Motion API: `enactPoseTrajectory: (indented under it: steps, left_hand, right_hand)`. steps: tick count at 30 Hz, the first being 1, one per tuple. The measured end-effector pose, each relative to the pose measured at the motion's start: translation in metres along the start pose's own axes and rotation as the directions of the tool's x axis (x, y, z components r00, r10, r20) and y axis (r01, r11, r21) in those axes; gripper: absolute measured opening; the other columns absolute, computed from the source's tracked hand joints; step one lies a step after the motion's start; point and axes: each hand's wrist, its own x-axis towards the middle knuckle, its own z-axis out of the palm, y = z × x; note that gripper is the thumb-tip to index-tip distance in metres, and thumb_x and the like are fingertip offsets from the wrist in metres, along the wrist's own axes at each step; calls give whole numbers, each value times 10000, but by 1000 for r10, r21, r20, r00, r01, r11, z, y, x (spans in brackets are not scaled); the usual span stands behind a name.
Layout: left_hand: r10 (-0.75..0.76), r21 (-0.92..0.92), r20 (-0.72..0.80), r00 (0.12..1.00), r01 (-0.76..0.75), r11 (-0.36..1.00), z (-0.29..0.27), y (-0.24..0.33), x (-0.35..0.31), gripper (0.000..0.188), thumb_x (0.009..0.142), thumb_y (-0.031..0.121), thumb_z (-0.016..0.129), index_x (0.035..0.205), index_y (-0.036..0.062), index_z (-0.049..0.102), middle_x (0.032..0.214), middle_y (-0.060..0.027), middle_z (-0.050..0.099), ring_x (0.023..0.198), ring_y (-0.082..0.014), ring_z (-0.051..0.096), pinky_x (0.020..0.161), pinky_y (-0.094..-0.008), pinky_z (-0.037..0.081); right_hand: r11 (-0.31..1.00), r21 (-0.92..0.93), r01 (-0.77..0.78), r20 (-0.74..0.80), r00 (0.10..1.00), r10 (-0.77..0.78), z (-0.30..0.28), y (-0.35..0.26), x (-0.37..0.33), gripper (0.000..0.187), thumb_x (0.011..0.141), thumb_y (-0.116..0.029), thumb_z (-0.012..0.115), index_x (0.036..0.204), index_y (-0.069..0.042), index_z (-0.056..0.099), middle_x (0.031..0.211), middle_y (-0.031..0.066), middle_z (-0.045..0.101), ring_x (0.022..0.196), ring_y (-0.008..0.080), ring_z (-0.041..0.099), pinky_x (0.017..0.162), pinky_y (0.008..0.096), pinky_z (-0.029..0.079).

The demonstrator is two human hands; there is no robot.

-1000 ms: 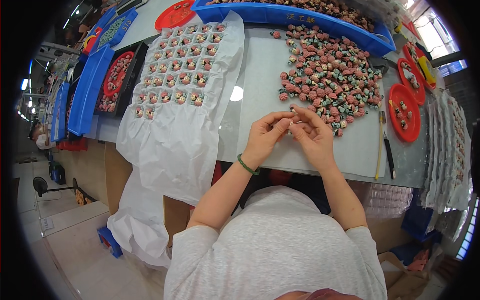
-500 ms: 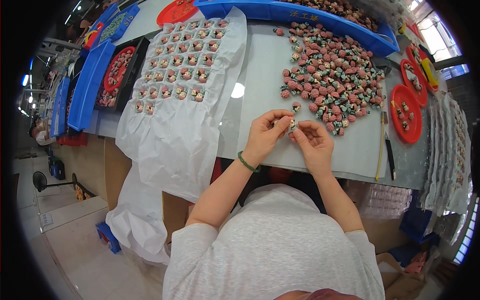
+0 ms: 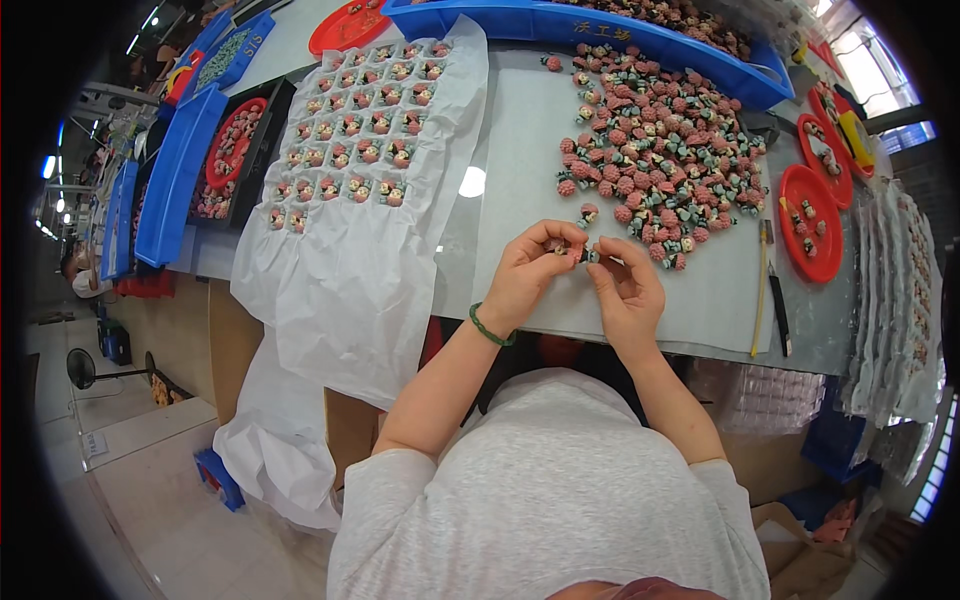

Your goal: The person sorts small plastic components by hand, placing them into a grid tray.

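Between my two hands is a small painted figurine (image 3: 588, 256) with a dark and pale green body. My left hand (image 3: 535, 272) pinches its pink end, and the fingertips of my right hand (image 3: 628, 288) close on its body. One loose figurine (image 3: 588, 211) lies just beyond my fingers. Farther off spreads a heap of pink-headed figurines (image 3: 660, 150) on a white sheet (image 3: 520, 150). To the left, a compartment tray (image 3: 355, 125) lined with white tissue paper (image 3: 340, 270) holds rows of similar figurines.
A long blue bin (image 3: 480, 22) stands along the back. Red plates (image 3: 822, 255) with a few figurines lie at the right, near a yellow stick (image 3: 757, 310) and a black-handled tool (image 3: 779, 315). Stacked filled trays (image 3: 900, 300) stand at the far right; a blue crate (image 3: 180, 175) leans at left.
The figurine has been turned in my fingers, from roughly upright to lying sideways between both hands. The surrounding things keep their places.
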Motion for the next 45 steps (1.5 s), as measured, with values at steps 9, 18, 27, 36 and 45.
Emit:
enactPoseTrajectory:
  steps: [9, 18, 27, 36, 45]
  left_hand:
    - [59, 199, -51, 997, -48, 979, 2, 1, -3, 338, 833, -9, 513, 1167, -27, 467, 1018, -75, 580, 864, -96, 532, 762, -233, 445]
    - [192, 665, -11, 981, -137, 734, 15, 6, -14, 363, 816, 33, 562, 1165, -38, 491, 1045, -114, 540, 908, -147, 526, 782, -253, 446]
    - [188, 805, 58, 980, -158, 572, 11, 29, -33, 447, 776, 60, 604, 1195, -19, 470, 1009, -116, 500, 885, -181, 517, 756, -268, 447]
    - [712, 883, -203, 673, 439, -164, -141, 142, -59, 400, 747, 63, 600, 1135, 2, 522, 932, -128, 543, 774, -228, 543, 716, -310, 452]
    - [564, 714, -162, 809, 491, -499, -155, 126, -62, 479, 884, 306, 417, 1247, -5, 389, 1302, -181, 347, 1183, -358, 308, 946, -514, 239]
  right_hand:
    - [998, -2, -61, 83, 995, 61, -2, -6, 5, 167, 815, 31, 553, 980, 20, 577, 1010, 70, 493, 872, 113, 503, 738, 210, 427]
    - [986, 99, -131, 73, 990, 124, -2, -2, 6, 138, 789, 52, 577, 926, 43, 590, 949, 75, 510, 811, 127, 540, 716, 222, 463]
    - [976, 14, -219, 172, 962, 214, -5, -9, 5, 132, 861, -85, 540, 864, 36, 592, 891, 76, 551, 770, 119, 533, 686, 230, 435]
    - [976, 28, -217, 162, 964, 209, -4, -7, 5, 159, 877, -97, 512, 844, 40, 585, 864, 83, 550, 705, 130, 526, 641, 241, 441]
    - [981, -67, -183, 117, 975, 190, -2, -9, 11, 105, 828, -18, 556, 918, 31, 582, 871, 65, 562, 736, 111, 530, 627, 226, 438]
